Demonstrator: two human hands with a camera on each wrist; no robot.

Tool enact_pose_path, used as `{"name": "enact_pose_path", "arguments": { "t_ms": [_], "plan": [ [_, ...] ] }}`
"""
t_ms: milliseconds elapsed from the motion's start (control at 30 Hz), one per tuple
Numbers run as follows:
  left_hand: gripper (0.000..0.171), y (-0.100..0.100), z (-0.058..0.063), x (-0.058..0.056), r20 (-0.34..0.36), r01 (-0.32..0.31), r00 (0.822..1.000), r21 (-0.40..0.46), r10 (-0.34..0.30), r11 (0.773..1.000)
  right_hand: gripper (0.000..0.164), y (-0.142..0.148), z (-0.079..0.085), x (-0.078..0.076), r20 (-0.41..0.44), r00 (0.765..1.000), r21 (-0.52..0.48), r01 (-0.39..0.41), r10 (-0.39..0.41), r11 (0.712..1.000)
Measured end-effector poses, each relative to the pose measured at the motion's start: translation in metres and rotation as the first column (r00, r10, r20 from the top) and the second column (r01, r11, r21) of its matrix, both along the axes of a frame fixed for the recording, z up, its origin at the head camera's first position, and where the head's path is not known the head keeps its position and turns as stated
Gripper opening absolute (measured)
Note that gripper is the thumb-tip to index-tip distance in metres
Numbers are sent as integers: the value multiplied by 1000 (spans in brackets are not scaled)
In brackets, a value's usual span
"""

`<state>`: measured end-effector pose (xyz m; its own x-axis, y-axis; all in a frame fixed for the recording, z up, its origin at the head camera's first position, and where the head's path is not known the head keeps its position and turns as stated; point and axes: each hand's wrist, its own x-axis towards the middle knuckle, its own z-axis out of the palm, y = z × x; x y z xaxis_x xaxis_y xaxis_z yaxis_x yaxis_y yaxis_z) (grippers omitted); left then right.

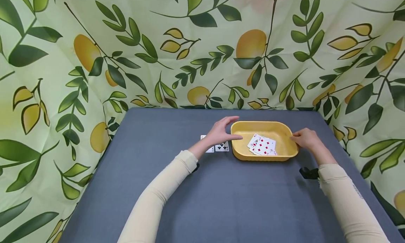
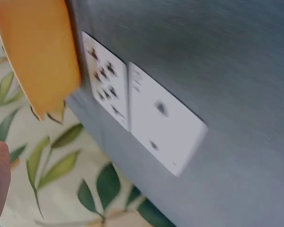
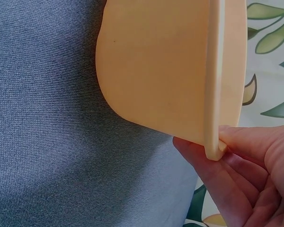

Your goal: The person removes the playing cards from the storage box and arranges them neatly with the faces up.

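A leaf-and-fruit printed cloth (image 1: 202,42) hangs behind and to both sides of a dark, fabric-covered table (image 1: 234,200). From my remote station I note a yellow tub (image 1: 264,159) toward the table's far right. I cannot tell whether its base is fully down on the table.

The right hand (image 1: 306,139) pinches the rim at the tub's right end, thumb inside, fingers outside. The left hand (image 1: 220,131) is at the tub's left end, thumb and fingers spread wide; I cannot confirm contact. Inside the tub lies a loose pile of cards (image 1: 263,145), a diamond card uppermost. Just left of the tub, two cards (image 1: 222,146) lie flat, side by side, partly behind the left hand.

I judge the tub light and stiff, probably smooth plastic; its lipped rim gives a sound hold at either end. The loose cards appear thin and slippery, liable to slide if the tub tilts; I would take them by their edges.

The table's far edge runs close behind the tub, and its right edge passes beyond the right hand. I find the most room in front of the tub and farther left, past the two cards.
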<state>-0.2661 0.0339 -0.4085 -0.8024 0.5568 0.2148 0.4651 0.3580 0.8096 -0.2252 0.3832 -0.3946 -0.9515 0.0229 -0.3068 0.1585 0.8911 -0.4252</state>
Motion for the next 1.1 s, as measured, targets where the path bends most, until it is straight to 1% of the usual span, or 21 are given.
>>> {"name": "enact_pose_path", "arguments": {
  "t_ms": [100, 200, 333, 400, 467, 500, 600, 700, 800, 867, 933, 967, 1033, 1100],
  "plan": [
    [77, 20, -1, -3, -10, 47, 999, -15, -47, 999, 40, 1, 0, 0, -1, 1000, -7, 7, -7, 1000],
    [78, 35, -5, -5, -4, 86, 996, -33, -86, 996, 39, 2, -3, -1, 0, 1000, -6, 14, -14, 1000],
    [80, 50, -11, -9, -1, 131, 991, -95, -132, 987, 39, 3, -4, -2, -12, 1000, 9, 14, -14, 1000],
    [82, 57, -14, -12, -6, 151, 988, -156, -153, 976, 39, 3, -5, -2, -16, 1000, 13, 13, -13, 1000],
    [82, 65, -17, -14, -17, 171, 984, -227, -180, 959, 39, 3, -5, -2, -20, 1000, 12, 15, -14, 1000],
    [83, 69, -19, -16, -22, 183, 980, -266, -196, 946, 39, 2, -5, -2, -21, 1000, 9, 15, -15, 1000],
    [84, 80, -24, -18, -34, 214, 969, -377, -244, 901, 39, 1, -4, -2, -17, 1000, 3, 20, -20, 1000],
    [86, 91, -28, -20, -30, 253, 955, -442, -296, 861, 38, 1, -4, -3, -12, 1000, -1, 28, -28, 1000],
    [88, 102, -32, -22, -28, 285, 940, -486, -341, 826, 38, 2, -3, -3, -7, 999, -1, 37, -37, 999],
    [89, 109, -35, -24, -31, 296, 931, -518, -363, 802, 37, 2, -3, -3, -7, 999, -5, 42, -42, 999],
    [90, 113, -38, -24, -27, 301, 928, -537, -373, 788, 38, 3, -2, -3, -5, 999, -8, 46, -47, 999],
    [90, 115, -40, -25, -20, 303, 928, -541, -372, 784, 38, 2, -3, -3, -3, 999, -12, 48, -48, 999],
    [90, 118, -44, -25, -10, 304, 929, -546, -369, 781, 38, 2, -3, -2, 1, 999, -14, 52, -52, 999],
    [90, 121, -48, -25, 7, 313, 930, -538, -367, 782, 38, 2, -3, -1, 4, 998, -14, 56, -56, 998]
  ]
}}
